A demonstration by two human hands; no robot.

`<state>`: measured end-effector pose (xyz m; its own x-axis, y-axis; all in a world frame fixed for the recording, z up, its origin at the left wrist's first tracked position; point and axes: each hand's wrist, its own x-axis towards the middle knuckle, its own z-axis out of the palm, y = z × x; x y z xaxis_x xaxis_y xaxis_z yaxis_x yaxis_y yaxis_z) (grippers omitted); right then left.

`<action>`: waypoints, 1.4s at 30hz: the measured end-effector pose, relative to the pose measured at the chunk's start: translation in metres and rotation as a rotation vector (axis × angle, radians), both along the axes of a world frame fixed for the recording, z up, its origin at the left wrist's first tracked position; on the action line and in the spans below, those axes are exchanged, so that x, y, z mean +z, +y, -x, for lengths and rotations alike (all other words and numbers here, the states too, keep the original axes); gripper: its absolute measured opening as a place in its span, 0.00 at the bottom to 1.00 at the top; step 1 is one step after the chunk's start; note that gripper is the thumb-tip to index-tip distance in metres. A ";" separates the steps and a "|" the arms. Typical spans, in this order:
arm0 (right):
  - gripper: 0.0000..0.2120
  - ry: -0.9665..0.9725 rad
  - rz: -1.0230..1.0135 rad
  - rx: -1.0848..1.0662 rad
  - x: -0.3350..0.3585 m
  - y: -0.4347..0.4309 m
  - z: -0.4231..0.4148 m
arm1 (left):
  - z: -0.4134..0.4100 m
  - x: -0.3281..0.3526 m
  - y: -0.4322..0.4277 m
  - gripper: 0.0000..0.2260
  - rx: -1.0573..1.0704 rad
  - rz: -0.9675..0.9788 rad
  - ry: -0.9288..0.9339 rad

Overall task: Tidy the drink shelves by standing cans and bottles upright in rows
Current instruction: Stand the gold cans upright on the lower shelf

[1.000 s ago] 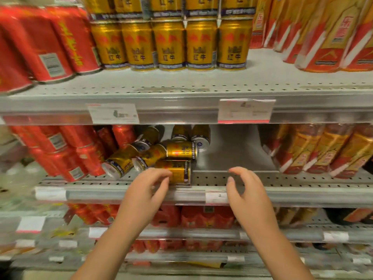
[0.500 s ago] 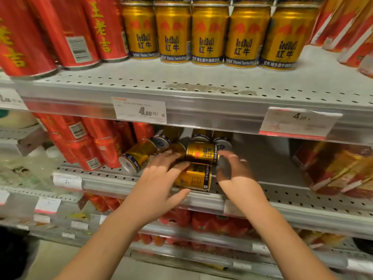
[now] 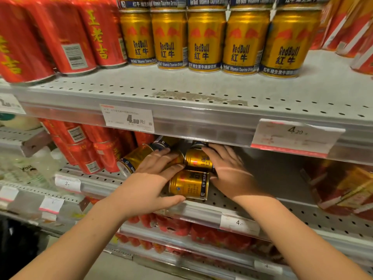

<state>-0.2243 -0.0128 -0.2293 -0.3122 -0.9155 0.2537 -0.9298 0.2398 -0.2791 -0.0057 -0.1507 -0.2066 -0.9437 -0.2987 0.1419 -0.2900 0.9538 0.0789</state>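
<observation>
Both hands are in on the middle shelf [image 3: 302,215]. The left hand [image 3: 155,180] lies flat over toppled cans with fingers straight and spread, thumb stretched below the lower gold can [image 3: 188,183], nothing clamped. The right hand [image 3: 229,171] is spread against the top and right end of the upper gold can [image 3: 196,159], blurred, can't tell if it grips; both cans lie on their sides, stacked, between the two hands. Another tipped gold can [image 3: 135,158] leans just left of the left fingers, red cans [image 3: 94,150] beyond it, upright gold row [image 3: 203,41] above both hands.
</observation>
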 end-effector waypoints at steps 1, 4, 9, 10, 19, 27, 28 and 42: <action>0.41 0.024 -0.017 0.011 -0.002 -0.001 0.003 | 0.000 0.000 -0.002 0.36 -0.007 -0.001 -0.010; 0.44 0.068 -0.048 -0.010 -0.005 -0.003 0.010 | 0.000 0.002 -0.010 0.37 -0.019 -0.017 -0.044; 0.40 0.077 -0.047 -0.070 -0.003 -0.004 0.009 | 0.003 0.005 -0.014 0.36 -0.079 -0.128 -0.023; 0.38 0.070 -0.029 -0.075 -0.002 0.000 0.009 | 0.002 0.005 -0.014 0.35 -0.081 -0.180 0.000; 0.36 -0.146 0.018 -0.359 -0.010 0.054 0.004 | 0.001 -0.001 -0.014 0.28 0.021 -0.649 0.280; 0.36 -0.534 0.235 -0.576 -0.033 0.083 0.005 | 0.048 0.000 -0.002 0.26 0.165 -0.964 0.677; 0.36 -0.546 0.231 -0.572 -0.033 0.085 0.006 | 0.056 0.003 0.001 0.29 0.171 -0.954 0.669; 0.36 -0.636 0.077 -0.468 -0.028 0.102 0.021 | 0.121 0.039 0.068 0.19 0.048 -0.998 0.529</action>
